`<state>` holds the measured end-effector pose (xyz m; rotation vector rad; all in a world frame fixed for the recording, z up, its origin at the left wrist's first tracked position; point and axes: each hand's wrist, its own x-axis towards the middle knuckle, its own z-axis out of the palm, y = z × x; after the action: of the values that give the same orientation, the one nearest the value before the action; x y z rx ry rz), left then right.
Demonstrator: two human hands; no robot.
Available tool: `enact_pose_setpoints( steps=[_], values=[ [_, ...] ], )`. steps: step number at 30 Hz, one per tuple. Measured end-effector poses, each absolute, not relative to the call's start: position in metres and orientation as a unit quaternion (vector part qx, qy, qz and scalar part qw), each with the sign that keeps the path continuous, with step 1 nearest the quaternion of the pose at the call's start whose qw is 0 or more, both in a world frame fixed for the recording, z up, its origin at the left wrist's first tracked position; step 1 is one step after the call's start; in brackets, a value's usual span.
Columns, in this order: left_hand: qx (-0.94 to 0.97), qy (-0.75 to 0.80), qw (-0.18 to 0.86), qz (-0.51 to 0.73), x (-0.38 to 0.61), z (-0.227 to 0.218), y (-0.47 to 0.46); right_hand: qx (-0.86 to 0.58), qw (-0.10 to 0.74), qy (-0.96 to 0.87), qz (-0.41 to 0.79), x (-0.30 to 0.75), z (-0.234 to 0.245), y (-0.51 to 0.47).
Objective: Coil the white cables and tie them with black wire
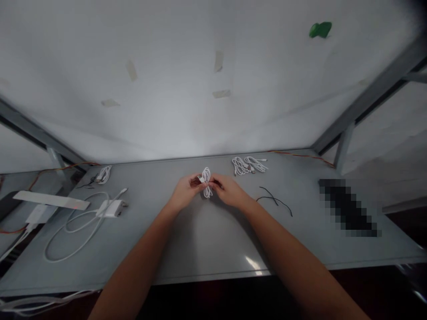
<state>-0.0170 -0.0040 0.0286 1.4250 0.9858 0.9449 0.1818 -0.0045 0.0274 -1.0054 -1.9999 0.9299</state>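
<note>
Above the middle of the grey table (207,249), both hands pinch a coiled white cable (206,174) at its waist. My left hand (185,190) is closed on the coil from the left, its fingertips by a cable plug. From the right, my right hand (229,189) is closed with thumb and fingers on the same spot. Loops of the coil stick out above and below the fingertips. Whether a tie goes round the waist is hidden by the fingers. Two black twist ties (274,201) lie to the right of my right forearm.
Coiled white cables (248,165) lie at the back right, another coil (104,174) at the back left. A white adapter (112,208) with a loose cable (55,259) and a white strip (51,200) are at left. A pixelated dark object (348,208) lies at right. The white wall (187,115) rises behind.
</note>
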Motion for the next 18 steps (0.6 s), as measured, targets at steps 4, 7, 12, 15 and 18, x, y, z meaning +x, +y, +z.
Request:
enact_pose_setpoints(
  steps=[4,7,12,15,18],
  values=[
    [0.615,0.427,0.534,0.393,-0.016,0.025,-0.005,-0.392,0.363,-0.729,0.428,0.18,0.023,-0.002],
    [0.682,0.439,0.423,0.404,-0.011,0.026,-0.01,-0.4,0.381,-0.686,0.474,0.18,0.018,0.002],
    [0.781,0.4,0.228,0.421,-0.003,0.029,-0.02,-0.419,0.425,-0.556,0.578,0.182,0.015,0.005],
    [0.774,0.412,0.246,0.414,-0.004,0.031,-0.021,-0.424,0.453,-0.54,0.568,0.181,0.017,0.005],
    [0.706,0.428,0.399,0.399,-0.008,0.032,-0.015,-0.435,0.459,-0.629,0.452,0.179,0.02,0.001]
  ],
)
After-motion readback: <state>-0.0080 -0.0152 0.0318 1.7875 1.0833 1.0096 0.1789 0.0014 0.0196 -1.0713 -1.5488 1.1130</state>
